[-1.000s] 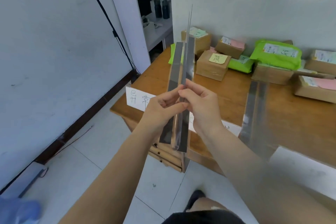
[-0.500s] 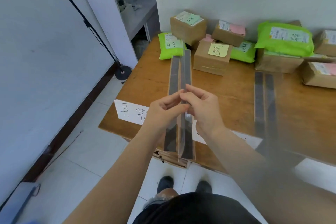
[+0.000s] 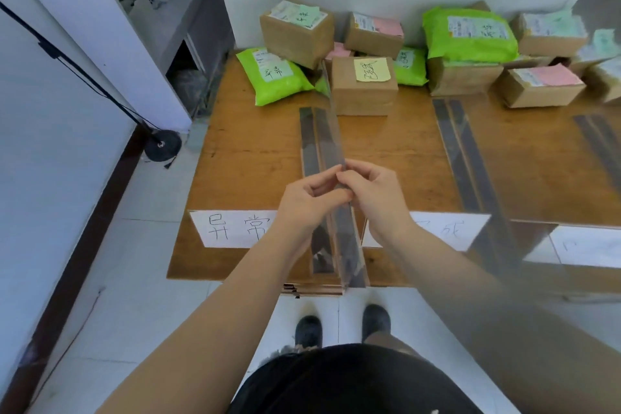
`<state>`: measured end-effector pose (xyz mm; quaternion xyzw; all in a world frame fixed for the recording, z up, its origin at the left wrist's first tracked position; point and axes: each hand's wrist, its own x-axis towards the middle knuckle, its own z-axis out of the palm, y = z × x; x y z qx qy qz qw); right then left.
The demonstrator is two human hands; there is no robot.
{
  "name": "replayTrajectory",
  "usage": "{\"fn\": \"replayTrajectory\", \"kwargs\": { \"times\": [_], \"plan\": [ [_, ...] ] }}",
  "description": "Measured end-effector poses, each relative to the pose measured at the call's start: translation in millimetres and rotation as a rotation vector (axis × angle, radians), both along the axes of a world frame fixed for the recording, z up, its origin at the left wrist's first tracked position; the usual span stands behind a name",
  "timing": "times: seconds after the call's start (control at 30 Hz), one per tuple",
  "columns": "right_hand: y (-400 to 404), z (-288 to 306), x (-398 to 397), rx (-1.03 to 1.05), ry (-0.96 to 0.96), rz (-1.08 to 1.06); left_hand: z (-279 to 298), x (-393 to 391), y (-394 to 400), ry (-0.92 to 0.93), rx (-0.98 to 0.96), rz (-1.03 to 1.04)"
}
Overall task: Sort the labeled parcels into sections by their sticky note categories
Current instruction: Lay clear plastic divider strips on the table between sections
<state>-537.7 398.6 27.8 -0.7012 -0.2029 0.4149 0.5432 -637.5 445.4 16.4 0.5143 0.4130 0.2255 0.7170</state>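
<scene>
Both hands pinch the top edge of a clear plastic divider (image 3: 327, 141) with dark base strips, standing lengthwise over the left part of the wooden table (image 3: 248, 144); my left hand (image 3: 307, 203) is on its left side and my right hand (image 3: 374, 198) on its right. Labeled parcels are piled along the back: a green bag (image 3: 272, 79), a box with a green note (image 3: 297, 32), a box with a yellow note (image 3: 364, 89), boxes with pink notes (image 3: 374, 32) (image 3: 541, 84), and a large green bag (image 3: 467, 33).
Two more clear dividers (image 3: 465, 158) (image 3: 601, 144) stand on the table further right. White paper section signs (image 3: 232, 228) (image 3: 448, 228) hang on the front edge. A lamp-stand base (image 3: 163, 144) sits on the floor at left, and my feet (image 3: 342, 329) are at the table's front.
The divider, held up steeply in the air a second ago, has come down to lie along the table. My view has tilted down, so the whole front edge and my feet show.
</scene>
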Motion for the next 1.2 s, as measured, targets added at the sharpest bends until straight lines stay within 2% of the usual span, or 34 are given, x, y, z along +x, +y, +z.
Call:
{"fn": "replayTrajectory", "kwargs": {
  "times": [0.27,0.53,0.6,0.73,0.9,0.97,1.2],
  "plan": [
    [13,5,7,0.016,-0.101,-0.023,5,5,17,-0.048,-0.023,-0.062],
    [21,-20,3,-0.125,-0.227,0.079,-17,7,32,0.067,0.002,-0.148],
    [25,-26,5,-0.200,-0.250,0.120,-23,8,41,0.189,0.089,-0.219],
    [35,-36,13,-0.335,-0.356,0.231,-35,14,51,0.580,0.461,-0.486],
    [46,-36,16,-0.503,-0.604,0.428,-32,15,59,0.668,0.645,-0.599],
    [49,-40,14,-0.526,-0.603,0.468,-31,12,65,0.659,0.648,-0.580],
    [55,-46,10,-0.421,-0.499,0.389,-36,18,67,0.577,0.479,-0.624]
  ]
}}
